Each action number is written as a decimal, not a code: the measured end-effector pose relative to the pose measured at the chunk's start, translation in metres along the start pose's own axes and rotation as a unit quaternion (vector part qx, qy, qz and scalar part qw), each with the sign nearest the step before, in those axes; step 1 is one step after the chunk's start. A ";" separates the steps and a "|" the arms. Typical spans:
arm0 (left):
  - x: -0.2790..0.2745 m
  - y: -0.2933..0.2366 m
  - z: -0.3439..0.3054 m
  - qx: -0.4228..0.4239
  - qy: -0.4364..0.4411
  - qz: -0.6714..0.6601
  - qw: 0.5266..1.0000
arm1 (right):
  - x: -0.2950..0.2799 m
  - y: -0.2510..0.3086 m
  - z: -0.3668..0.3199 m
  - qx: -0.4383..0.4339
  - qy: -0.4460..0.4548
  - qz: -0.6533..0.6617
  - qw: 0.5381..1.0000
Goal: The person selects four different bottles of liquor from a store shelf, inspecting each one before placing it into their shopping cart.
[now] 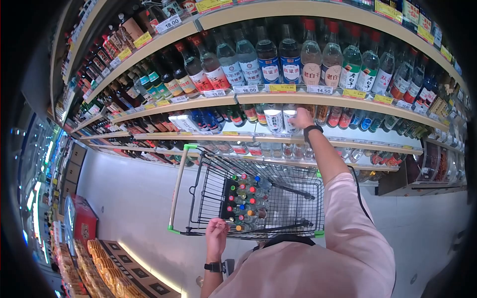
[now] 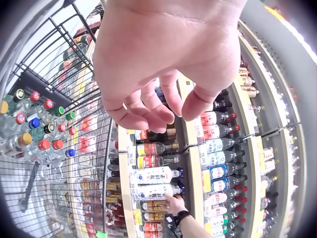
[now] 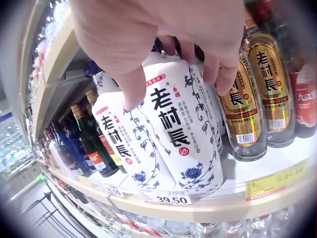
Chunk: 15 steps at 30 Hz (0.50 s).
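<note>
While R hand (image 3: 166,37) grips white btl (image 3: 185,126) beside gold-label btls (image 3: 270,87), L hand (image 1: 217,229) hangs loose nr cart (image 1: 294,192)

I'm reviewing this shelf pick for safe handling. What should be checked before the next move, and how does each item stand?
1. Right hand gripping the white bottle: ok, thumb and fingers round its upper part.
2. Space around that bottle: not ok, a second white bottle crowds its left.
3. Base lifted off the shelf: cannot tell.
4. Left hand free: ok, holding nothing.
5. Room in the cart: ok, bare mesh shows beside the loaded bottles.
</note>
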<state>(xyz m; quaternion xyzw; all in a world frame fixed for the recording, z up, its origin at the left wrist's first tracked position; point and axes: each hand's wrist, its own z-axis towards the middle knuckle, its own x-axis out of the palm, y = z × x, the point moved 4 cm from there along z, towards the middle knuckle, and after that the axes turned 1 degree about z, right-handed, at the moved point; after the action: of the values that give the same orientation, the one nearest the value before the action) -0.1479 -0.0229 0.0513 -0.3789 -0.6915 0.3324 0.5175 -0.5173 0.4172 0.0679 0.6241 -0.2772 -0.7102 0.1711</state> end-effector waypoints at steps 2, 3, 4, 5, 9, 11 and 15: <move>-0.004 0.004 0.000 0.004 0.001 0.001 1.000 | 0.007 -0.003 0.010 0.022 0.045 -0.002 0.999; -0.004 0.004 0.000 0.006 0.002 0.001 1.000 | 0.009 -0.005 0.013 0.033 0.068 -0.004 0.997; -0.001 0.003 -0.001 0.005 0.002 -0.008 1.000 | 0.017 -0.012 0.022 0.026 0.065 0.013 0.997; 0.004 0.001 -0.002 0.005 0.002 -0.016 1.000 | 0.025 -0.019 0.029 0.020 0.062 0.030 0.997; 0.011 -0.001 0.001 -0.002 0.017 -0.026 1.000 | 0.031 -0.032 0.036 -0.049 -0.022 0.045 0.998; 0.018 -0.004 0.004 0.002 0.027 -0.010 1.000 | 0.026 -0.031 0.029 -0.081 -0.054 0.082 0.992; 0.026 -0.005 0.014 0.001 0.051 0.008 0.999 | 0.021 -0.028 0.022 -0.062 0.012 0.041 0.997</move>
<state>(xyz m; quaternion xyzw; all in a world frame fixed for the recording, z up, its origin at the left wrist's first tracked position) -0.1672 -0.0035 0.0645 -0.4004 -0.6607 0.3172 0.5501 -0.5390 0.4309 0.0357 0.6085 -0.2557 -0.7112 0.2417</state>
